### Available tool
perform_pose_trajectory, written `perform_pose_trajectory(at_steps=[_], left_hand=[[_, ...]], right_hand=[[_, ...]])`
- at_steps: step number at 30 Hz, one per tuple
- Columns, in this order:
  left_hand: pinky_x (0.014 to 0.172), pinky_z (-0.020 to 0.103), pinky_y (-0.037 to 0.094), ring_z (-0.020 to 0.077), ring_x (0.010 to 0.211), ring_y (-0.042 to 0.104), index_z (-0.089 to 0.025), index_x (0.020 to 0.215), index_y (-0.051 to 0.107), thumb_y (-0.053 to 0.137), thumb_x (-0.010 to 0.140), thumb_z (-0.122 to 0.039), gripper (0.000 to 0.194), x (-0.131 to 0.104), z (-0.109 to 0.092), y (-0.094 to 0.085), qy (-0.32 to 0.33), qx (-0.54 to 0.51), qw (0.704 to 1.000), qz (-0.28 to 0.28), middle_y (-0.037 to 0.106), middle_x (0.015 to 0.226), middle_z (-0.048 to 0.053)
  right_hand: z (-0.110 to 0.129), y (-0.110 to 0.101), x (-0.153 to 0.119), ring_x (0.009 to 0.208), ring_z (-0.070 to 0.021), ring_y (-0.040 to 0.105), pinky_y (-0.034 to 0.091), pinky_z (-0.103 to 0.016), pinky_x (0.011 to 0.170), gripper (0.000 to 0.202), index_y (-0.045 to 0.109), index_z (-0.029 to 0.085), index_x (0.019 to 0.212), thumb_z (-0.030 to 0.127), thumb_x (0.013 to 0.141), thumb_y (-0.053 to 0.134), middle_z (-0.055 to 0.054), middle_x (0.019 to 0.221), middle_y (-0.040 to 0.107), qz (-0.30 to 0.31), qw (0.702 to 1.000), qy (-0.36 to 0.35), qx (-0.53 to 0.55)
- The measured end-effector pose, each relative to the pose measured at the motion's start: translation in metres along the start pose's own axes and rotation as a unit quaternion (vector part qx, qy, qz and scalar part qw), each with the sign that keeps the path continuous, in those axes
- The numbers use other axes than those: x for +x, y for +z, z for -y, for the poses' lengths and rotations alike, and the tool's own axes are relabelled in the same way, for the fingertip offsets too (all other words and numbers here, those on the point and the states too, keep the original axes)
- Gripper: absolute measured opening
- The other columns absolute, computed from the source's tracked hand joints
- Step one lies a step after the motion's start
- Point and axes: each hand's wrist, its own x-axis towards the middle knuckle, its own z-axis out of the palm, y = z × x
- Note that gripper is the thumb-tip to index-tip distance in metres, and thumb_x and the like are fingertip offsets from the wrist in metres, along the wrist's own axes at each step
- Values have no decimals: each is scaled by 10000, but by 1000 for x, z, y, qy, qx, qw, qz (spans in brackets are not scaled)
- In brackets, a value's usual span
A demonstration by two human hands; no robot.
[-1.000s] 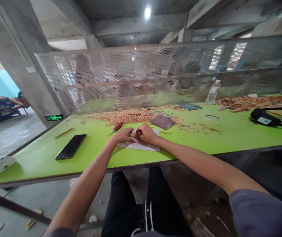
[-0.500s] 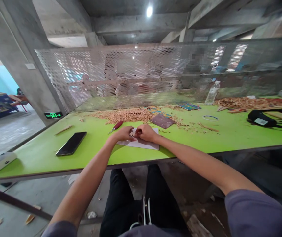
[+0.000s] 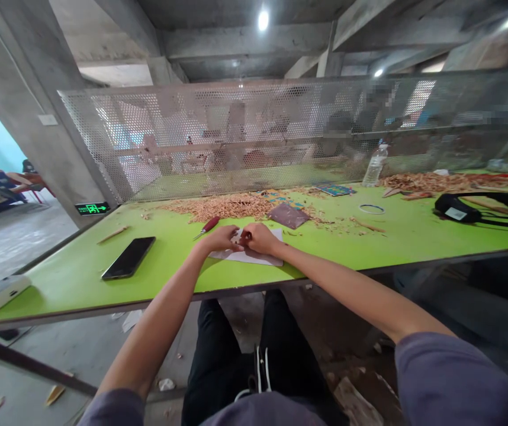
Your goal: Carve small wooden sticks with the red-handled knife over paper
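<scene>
We see both hands over the white paper (image 3: pixel 254 258), which lies on the green table (image 3: pixel 338 244) near its front edge. The left hand (image 3: pixel 219 239) curves, thumb and fingers apart; the right hand (image 3: pixel 260 239) is curled just beside it — whether either grips anything we cannot tell (the spot between them is too small to read). Beyond them we find a red-handled tool (image 3: pixel 211 224) and wood shavings (image 3: pixel 222 206).
</scene>
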Motion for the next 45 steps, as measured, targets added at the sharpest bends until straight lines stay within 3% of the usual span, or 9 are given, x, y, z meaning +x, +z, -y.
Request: perform_pose_trajectory(at_steps=[7, 14, 18, 22, 32, 36, 40, 45], left_hand=[[808, 336, 448, 300, 996, 637, -165, 1094, 646, 759, 715, -536, 542, 1, 1, 0, 11, -2, 1000, 3, 701, 1075, 90], [804, 329, 449, 298, 993, 646, -161, 1113, 645, 763, 709, -550, 572, 1, 4, 1, 9, -8, 1000, 7, 706, 1074, 90], [818, 329, 456, 302, 1021, 644, -177, 1102, 659, 770, 706, -547, 553, 2, 4, 1, 1, -10, 1000, 2, 710, 1098, 87], [827, 331, 454, 301, 1017, 645, -171, 1133, 667, 764, 722, -533, 557, 1, 2, 0, 7, -2, 1000, 5, 716, 1107, 87], [814, 321, 445, 292, 993, 649, -165, 1134, 689, 739, 739, -534, 542, 0, 0, -2, 8, 9, 1000, 12, 722, 1093, 86], [815, 316, 445, 293, 1005, 650, -181, 1119, 697, 744, 745, -514, 503, 0, -1, -2, 8, 0, 1000, 19, 731, 1076, 75], [848, 329, 446, 308, 1036, 647, -148, 1137, 698, 754, 739, -500, 535, 0, -2, -3, 3, 10, 1000, 13, 723, 1121, 111], [876, 329, 452, 313, 1079, 646, -175, 1182, 701, 744, 749, -482, 532, -1, -2, -3, 16, -3, 1000, 17, 729, 1153, 97]], right_hand=[[0, 0, 0, 808, -199, 656, 427, -262, 747, 127, 793, 142, 877, 206, 835, 692, -97, 895, 766, 12, 1000, -8, -3], [-2, 0, 0, 813, -202, 643, 413, -265, 726, 120, 768, 136, 879, 206, 829, 685, -99, 900, 757, -13, 1000, -13, -23], [-5, 1, 1, 803, -201, 654, 412, -262, 714, 130, 779, 139, 877, 165, 828, 661, -93, 879, 768, 2, 1000, 17, -19], [-3, 1, 0, 799, -194, 655, 418, -261, 727, 131, 786, 139, 897, 200, 836, 688, -94, 911, 768, 7, 1000, -18, -1], [-4, 2, 0, 818, -203, 641, 401, -269, 726, 109, 770, 135, 856, 196, 820, 688, -97, 876, 751, -16, 999, 25, -35], [-5, 1, 0, 810, -192, 641, 400, -259, 719, 116, 769, 142, 860, 205, 825, 678, -83, 874, 756, -26, 999, 9, -20], [-5, 1, 1, 747, -184, 630, 383, -262, 677, 144, 773, 138, 801, 230, 837, 668, -89, 818, 755, -21, 998, 46, -32], [-3, 2, 0, 753, -176, 630, 377, -262, 681, 163, 787, 146, 843, 256, 851, 668, -79, 834, 759, -11, 1000, 19, -15]])
